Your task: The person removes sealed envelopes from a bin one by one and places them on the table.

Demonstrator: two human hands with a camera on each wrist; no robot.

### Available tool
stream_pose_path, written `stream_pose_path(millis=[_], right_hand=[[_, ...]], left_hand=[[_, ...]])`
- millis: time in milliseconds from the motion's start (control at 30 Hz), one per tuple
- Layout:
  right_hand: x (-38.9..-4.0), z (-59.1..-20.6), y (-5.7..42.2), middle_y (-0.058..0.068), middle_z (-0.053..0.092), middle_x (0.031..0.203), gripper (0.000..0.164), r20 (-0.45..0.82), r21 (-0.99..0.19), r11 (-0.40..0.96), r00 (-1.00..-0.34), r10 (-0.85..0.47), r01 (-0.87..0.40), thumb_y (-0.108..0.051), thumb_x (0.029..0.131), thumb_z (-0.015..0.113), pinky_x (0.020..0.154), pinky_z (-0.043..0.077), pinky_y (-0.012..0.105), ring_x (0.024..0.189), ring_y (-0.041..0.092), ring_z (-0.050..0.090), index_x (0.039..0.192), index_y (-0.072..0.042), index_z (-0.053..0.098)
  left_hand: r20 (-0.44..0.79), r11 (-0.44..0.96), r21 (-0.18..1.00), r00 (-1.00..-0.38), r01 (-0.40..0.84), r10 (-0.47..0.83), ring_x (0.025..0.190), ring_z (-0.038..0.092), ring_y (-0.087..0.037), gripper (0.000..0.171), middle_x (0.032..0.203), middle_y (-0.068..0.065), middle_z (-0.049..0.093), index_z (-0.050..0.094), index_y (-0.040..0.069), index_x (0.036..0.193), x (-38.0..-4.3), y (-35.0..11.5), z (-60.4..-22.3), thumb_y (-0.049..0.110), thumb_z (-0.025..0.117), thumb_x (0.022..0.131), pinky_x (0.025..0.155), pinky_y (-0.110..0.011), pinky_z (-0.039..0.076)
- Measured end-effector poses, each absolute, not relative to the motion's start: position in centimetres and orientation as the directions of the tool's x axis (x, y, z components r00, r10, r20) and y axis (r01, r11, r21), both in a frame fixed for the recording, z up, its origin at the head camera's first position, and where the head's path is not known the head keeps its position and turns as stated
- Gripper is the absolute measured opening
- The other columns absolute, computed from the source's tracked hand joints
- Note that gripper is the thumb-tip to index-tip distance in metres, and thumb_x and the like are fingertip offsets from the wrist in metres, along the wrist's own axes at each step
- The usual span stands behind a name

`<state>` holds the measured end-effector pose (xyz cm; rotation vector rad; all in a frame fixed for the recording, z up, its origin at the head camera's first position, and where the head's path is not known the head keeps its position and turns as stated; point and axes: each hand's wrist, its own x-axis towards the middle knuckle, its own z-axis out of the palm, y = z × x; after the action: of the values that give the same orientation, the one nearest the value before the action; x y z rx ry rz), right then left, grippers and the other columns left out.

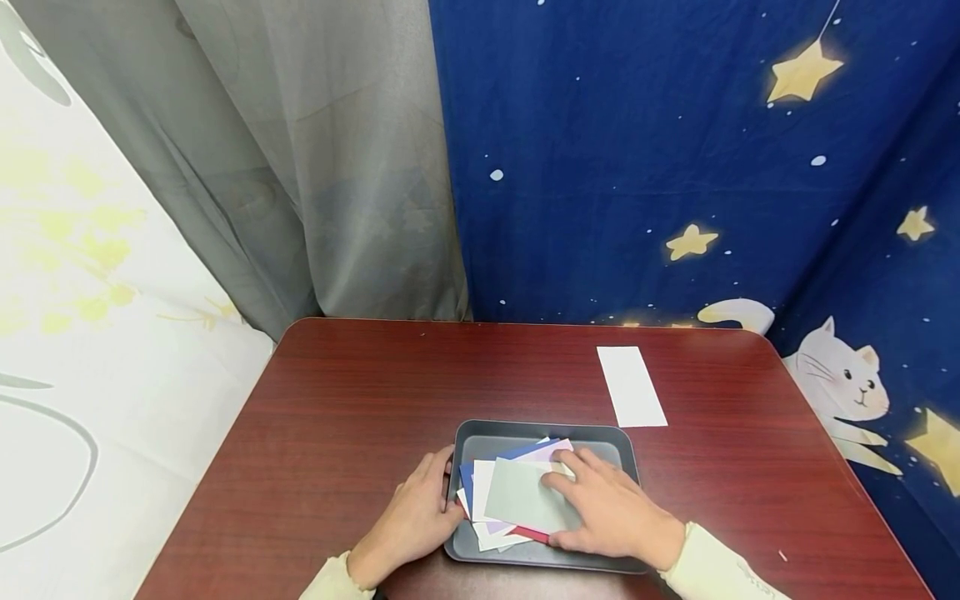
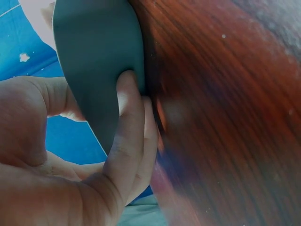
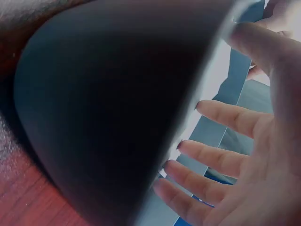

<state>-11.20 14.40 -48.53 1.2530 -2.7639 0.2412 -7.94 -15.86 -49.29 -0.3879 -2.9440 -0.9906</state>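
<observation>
A dark grey tray [image 1: 617, 454] sits near the front edge of the table, holding a loose, fanned stack of paper cards. Topmost is a pale green card [image 1: 521, 498]; white, blue [image 1: 467, 479], lilac and red ones peek out beneath. My left hand [image 1: 416, 512] grips the tray's left side, thumb over the rim and fingers against the outer wall [image 2: 96, 42] in the left wrist view. Spread over the cards, my right hand [image 1: 611, 508] touches them with its fingertips [image 3: 207, 107], the thumb at the stack's near edge. The tray wall partly hides the cards in the right wrist view.
A white paper rectangle [image 1: 632, 387] lies flat on the reddish-brown table [image 1: 360, 392] behind the tray's right end. A tiny pale scrap [image 1: 782, 556] is at the right. Grey [image 1: 315, 150] and blue star-patterned curtains [image 1: 600, 150] hang beyond the far edge.
</observation>
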Motion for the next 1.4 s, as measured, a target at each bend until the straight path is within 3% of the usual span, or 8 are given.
stream_pose_path(millis=[667,1400], right_hand=[[-11.27,-48.39,14.47,-0.003,0.053,0.118,0.060,0.166,-0.102,0.648,-0.655,-0.737,-0.755,-0.047,0.067,0.078,0.075,0.047,0.040,0.102,0.018,0.049,0.120,-0.022,0.064],[-11.72,-47.79,14.71,-0.001,0.051,0.119,0.063,0.182,-0.142,0.648,-0.663,-0.726,-0.748,-0.047,0.068,0.080,0.078,0.047,0.043,0.103,0.019,0.052,0.123,-0.023,0.062]], left_hand=[[0.089,0.773,0.589,-0.970,0.234,0.226,0.073,0.050,-0.001,0.073,0.109,0.000,0.056,0.045,-0.001,0.142,-7.93,-15.80,-49.31,0.015,0.072,0.076,0.067,-0.030,0.045],[0.085,0.775,0.588,-0.970,0.233,0.227,0.071,0.050,0.000,0.073,0.110,0.001,0.056,0.045,0.001,0.141,-7.97,-15.87,-49.36,0.016,0.073,0.076,0.065,-0.029,0.044]])
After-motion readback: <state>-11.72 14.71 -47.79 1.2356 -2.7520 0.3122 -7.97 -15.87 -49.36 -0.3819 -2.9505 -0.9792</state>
